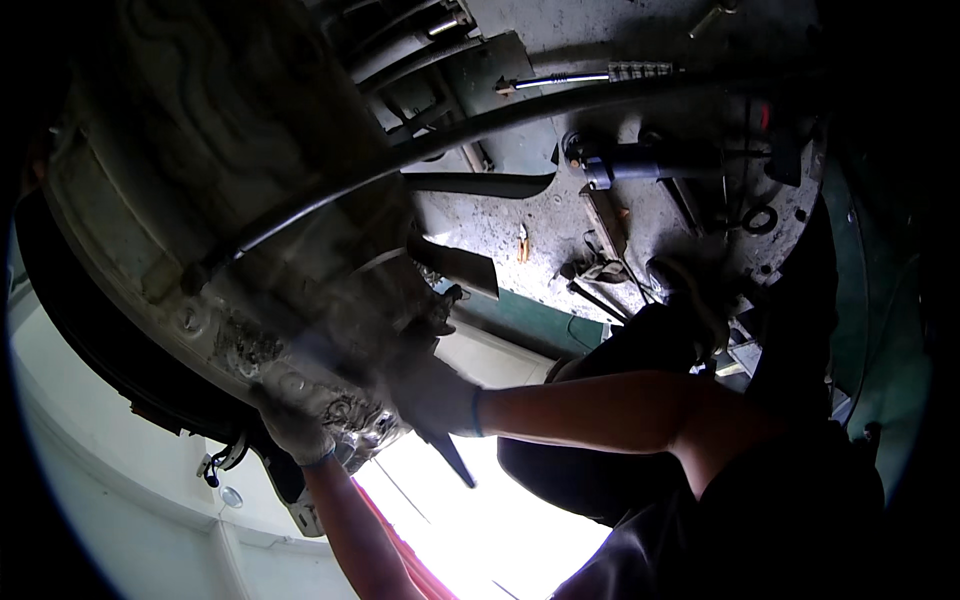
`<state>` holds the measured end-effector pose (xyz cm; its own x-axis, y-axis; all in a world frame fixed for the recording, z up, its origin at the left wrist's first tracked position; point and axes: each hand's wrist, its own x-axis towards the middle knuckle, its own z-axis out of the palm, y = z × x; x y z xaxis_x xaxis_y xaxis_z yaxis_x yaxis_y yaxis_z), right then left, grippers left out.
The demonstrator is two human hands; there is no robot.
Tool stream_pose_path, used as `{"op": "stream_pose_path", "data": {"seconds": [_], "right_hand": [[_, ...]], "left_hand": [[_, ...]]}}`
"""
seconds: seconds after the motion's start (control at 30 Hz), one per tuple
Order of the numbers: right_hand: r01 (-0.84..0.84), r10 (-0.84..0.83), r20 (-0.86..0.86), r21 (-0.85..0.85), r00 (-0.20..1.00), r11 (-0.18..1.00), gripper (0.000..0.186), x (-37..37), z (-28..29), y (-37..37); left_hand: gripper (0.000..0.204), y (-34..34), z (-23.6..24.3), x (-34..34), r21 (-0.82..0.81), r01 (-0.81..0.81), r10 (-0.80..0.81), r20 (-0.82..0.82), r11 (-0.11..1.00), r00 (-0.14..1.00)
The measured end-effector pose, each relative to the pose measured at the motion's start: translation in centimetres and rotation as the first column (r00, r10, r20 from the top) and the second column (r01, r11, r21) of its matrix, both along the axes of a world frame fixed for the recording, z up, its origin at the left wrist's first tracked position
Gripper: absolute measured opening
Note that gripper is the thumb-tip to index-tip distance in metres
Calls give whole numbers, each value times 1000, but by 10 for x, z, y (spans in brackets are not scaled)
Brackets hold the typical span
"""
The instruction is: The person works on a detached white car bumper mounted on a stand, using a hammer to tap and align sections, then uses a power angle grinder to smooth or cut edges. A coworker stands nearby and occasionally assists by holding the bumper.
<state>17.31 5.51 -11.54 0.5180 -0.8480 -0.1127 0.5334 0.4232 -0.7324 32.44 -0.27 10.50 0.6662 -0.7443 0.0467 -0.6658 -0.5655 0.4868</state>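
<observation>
The gloved left hand (pixel 292 430) touches the grimy metal body's (pixel 220 170) lower edge; the blurred right hand (pixel 432 394) nears it, a dark bar (pixel 457 464) jutting below. Neither's closure or hold is tellable. Bright open room lies beneath; beyond, one curved rod (pixel 400 155), one orange-handled tool (pixel 523 246), one black ring (pixel 749 222).

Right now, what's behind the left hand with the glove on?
Grimy metal shows above the gloved left hand and to its right. Whatever lies directly behind it is covered, so I can't see that.

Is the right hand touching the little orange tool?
Apart: the head view shows a pale panel and green strip between the right hand and orange tool.
</observation>
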Motion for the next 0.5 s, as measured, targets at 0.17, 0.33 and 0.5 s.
{"op": "stream_pose_path", "data": {"seconds": [0.17,0.33,0.5], "right_hand": [[87,-71,75,-247,995,965,9,11,-38,-7],[-81,97,115,-132,989,988,18,29,18,17],[-295,260,420,20,870,955,32,6,-29,6]], "left_hand": [[58,10,4,-2,143,-87,45,272,986,961],[60,8,2,16,73,61,-72,152,995,986],[62,12,6,5,138,23,-57,242,990,969]]}}
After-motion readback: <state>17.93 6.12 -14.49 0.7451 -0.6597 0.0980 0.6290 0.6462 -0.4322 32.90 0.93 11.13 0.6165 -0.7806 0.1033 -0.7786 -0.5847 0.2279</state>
